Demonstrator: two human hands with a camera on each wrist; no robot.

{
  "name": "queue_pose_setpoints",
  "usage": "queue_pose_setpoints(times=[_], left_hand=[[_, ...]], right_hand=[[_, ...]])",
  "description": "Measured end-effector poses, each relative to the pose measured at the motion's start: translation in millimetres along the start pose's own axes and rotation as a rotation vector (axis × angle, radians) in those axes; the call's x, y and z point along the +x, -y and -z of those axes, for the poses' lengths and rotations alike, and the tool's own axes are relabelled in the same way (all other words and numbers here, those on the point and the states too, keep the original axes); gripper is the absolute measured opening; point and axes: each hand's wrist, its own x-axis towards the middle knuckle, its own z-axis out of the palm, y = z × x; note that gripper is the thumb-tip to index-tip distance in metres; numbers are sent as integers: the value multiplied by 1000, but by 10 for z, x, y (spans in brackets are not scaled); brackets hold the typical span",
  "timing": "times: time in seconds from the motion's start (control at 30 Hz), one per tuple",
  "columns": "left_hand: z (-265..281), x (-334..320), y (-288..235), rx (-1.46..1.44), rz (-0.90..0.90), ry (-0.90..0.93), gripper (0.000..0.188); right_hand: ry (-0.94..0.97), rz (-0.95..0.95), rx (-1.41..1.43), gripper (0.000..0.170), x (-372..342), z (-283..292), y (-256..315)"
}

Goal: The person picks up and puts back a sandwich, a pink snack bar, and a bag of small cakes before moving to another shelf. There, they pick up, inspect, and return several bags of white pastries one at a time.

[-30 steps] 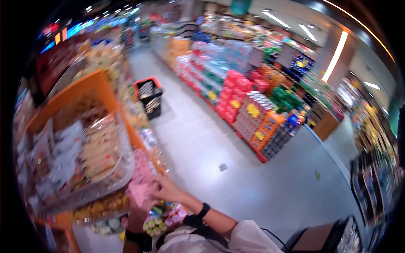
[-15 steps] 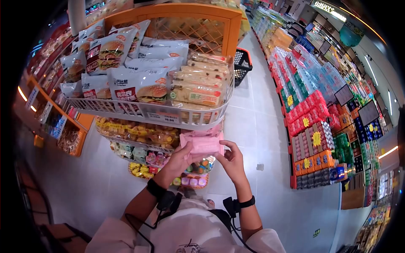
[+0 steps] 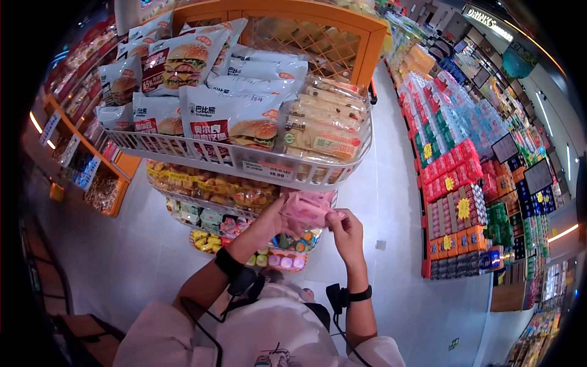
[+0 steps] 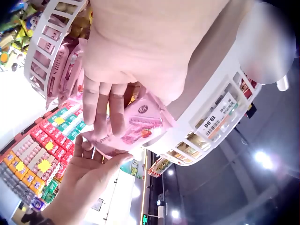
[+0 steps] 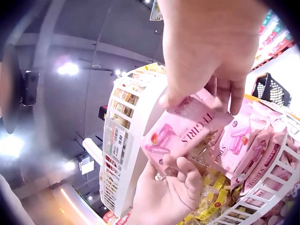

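Note:
Both hands hold one pink snack packet [image 3: 307, 208] at chest height, in front of a tiered display stand. My left hand [image 3: 266, 224] grips one end; in the right wrist view its palm faces up, fingers curled against the packet. At the opposite end, my right hand [image 3: 347, 232] pinches the wrapper between thumb and fingers. Pink lettering and a strawberry picture show on the packet [image 5: 176, 131] in the right wrist view. Just beyond, more pink packets [image 5: 253, 145] of the same look stand in a white slatted basket.
Directly above the hands juts a white basket rim [image 3: 244, 160] holding burger bags [image 3: 229, 122] and wrapped sandwich bread [image 3: 324, 122]. Lower tiers carry yellow-wrapped snacks [image 3: 208, 186]. Across the aisle floor [image 3: 385, 202], stacked drink cartons [image 3: 455, 183] stand to the right.
The head view has swung from the aisle to face the stand. The pink packet stays between both hands and has been turned and tilted, with the right hand now at its right end.

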Motion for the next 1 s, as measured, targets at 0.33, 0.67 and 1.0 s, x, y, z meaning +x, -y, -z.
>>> queue_pose_setpoints(times=[0.33,0.67,1.0], left_hand=[[-45,-119,-114,369,47,-87,67],[-132,-81,99,243,-302,-82,30],[108,-175,-105,708,-301,-144,36]], right_hand=[[-187,-81,-54,55,24,-136,-51],[204,-338,18,58,-39,-166,83],[146,-21,-48,75,3,-237,142]])
